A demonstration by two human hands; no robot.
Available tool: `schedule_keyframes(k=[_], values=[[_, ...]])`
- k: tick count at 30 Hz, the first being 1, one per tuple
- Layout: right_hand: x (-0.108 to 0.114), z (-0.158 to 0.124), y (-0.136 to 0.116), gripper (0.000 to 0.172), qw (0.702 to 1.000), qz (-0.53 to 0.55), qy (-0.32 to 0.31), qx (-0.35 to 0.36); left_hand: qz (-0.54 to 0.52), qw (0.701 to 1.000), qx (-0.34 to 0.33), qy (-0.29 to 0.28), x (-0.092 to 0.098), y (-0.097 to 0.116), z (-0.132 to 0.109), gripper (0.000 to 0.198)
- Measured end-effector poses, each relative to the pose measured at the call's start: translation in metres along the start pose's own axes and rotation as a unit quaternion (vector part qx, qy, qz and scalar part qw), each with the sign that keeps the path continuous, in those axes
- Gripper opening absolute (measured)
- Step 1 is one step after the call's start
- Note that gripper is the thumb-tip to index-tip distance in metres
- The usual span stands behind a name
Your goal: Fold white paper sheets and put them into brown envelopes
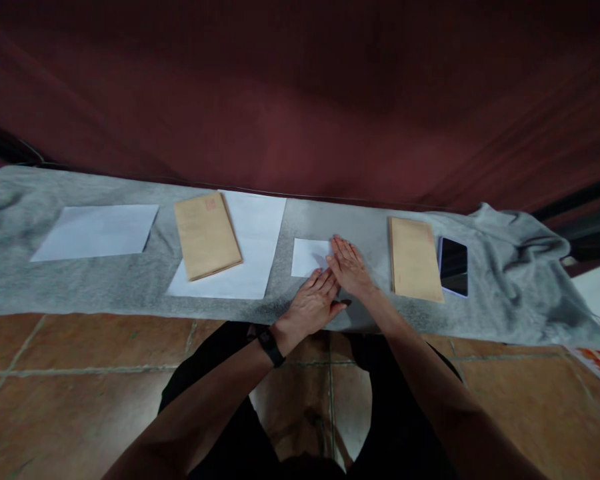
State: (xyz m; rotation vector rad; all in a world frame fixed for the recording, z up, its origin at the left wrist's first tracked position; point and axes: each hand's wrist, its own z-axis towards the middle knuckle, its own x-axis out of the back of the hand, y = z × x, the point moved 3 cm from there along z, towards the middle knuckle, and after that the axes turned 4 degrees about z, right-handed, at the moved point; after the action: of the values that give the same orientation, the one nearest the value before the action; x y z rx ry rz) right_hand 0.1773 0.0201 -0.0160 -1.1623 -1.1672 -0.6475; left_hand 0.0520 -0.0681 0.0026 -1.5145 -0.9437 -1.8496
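A small white paper (309, 258), possibly folded, lies on the grey cloth in front of me. My right hand (350, 268) rests flat over its right end, fingers stretched out and pointing away from me. Just left of it, my left hand (314, 303) lies flat with its fingers extended, the fingertips at the paper's lower right corner and close against the right hand. Part of the paper is hidden under the hands. Neither hand grips anything.
Left of the paper, a stack of brown envelopes (207, 237) overlaps a large white sheet (253, 247). Another white sheet (97, 230) lies farther left. To the right are more brown envelopes (416, 260) and a phone (453, 267). Grey cloth (520, 287) bunches at the right end.
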Motion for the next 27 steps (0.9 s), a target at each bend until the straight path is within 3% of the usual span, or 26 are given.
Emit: schedule_keyframes(k=[10,13,18,22,27], values=[[0.002,-0.003,0.011,0.073,0.998,0.019,0.06,-0.01,0.025,1.0,-0.018,0.004,-0.001,0.0,-0.004,0.066],[0.007,-0.009,0.012,0.069,0.996,0.038,0.081,0.0,0.019,1.0,-0.014,0.002,-0.001,0.0,-0.004,0.066],[0.003,-0.03,0.003,0.06,0.993,0.075,0.034,0.09,-0.011,1.0,0.012,0.016,-0.003,-0.005,-0.005,0.059],[-0.003,-0.045,0.0,0.063,0.993,0.055,0.023,0.103,-0.032,0.998,0.038,0.028,-0.005,-0.016,-0.004,0.056],[-0.002,-0.051,0.0,0.061,0.993,0.014,0.028,0.115,-0.02,0.996,0.085,-0.01,-0.006,-0.035,0.005,0.059]])
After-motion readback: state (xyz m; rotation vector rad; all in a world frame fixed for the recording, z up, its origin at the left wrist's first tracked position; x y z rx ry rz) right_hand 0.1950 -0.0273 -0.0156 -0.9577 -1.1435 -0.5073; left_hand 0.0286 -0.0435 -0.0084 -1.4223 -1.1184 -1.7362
